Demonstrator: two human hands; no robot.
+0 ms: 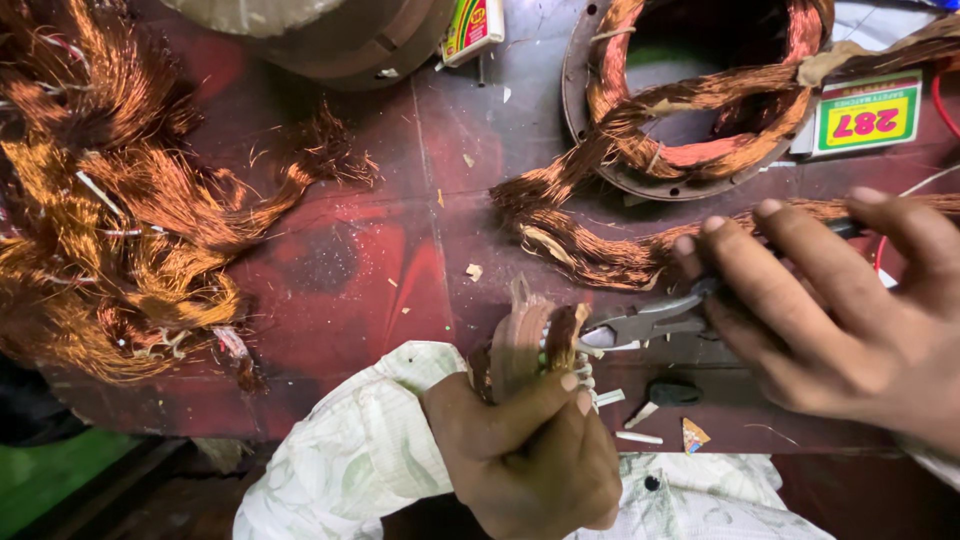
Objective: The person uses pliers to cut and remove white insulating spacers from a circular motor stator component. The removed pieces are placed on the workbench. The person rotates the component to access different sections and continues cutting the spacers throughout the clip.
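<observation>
Nearest, the left hand grips a small bundle of copper wire at the table's near edge. The right hand is closed around pliers, whose tip touches the bundle. Beyond lies bare red tabletop (the only open room), flanked by a heap of loose wire and a wound metal ring.

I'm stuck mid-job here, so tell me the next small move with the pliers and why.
Probably squeeze the pliers shut. Their tips sit right at the small bundle of copper wire that the left hand grips upright, and the right hand already holds the handles.
</observation>
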